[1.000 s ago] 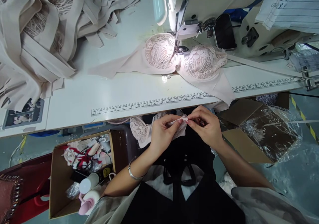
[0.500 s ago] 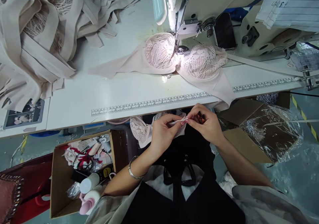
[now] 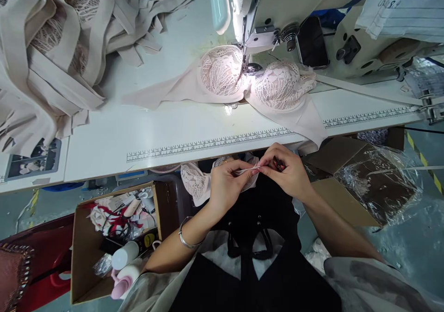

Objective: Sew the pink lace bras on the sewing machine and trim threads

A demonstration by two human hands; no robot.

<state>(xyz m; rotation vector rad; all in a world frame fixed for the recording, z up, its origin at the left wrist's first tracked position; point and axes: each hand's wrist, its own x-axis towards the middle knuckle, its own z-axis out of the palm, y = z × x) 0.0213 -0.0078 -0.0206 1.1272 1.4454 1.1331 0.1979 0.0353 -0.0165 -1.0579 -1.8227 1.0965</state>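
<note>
Just below the table's front edge, my left hand (image 3: 227,182) pinches the pale edge of a lace bra (image 3: 196,182) between thumb and fingers. One lace cup hangs to the left of that hand, and the rest is partly hidden. My right hand (image 3: 286,171) pinches the same edge, its fingertips nearly touching the left ones. A small dark red and black thing (image 3: 278,164) is tucked in the right palm; its kind I cannot make out. On the table, another lace bra (image 3: 277,87) lies spread beneath the needle of a sewing machine (image 3: 263,36).
Beige fabric pieces with lace (image 3: 69,48) are heaped at the table's left. A printed ruler (image 3: 208,144) runs along the front edge. A phone (image 3: 312,43) rests by the machine. Below are a carton of scraps and bottles (image 3: 81,256) and an open carton with plastic film (image 3: 350,205).
Both hands stay almost in place, still pinching the bra edge. The fabric between the fingertips looks slightly flatter and narrower. The bra under the machine has not moved.
</note>
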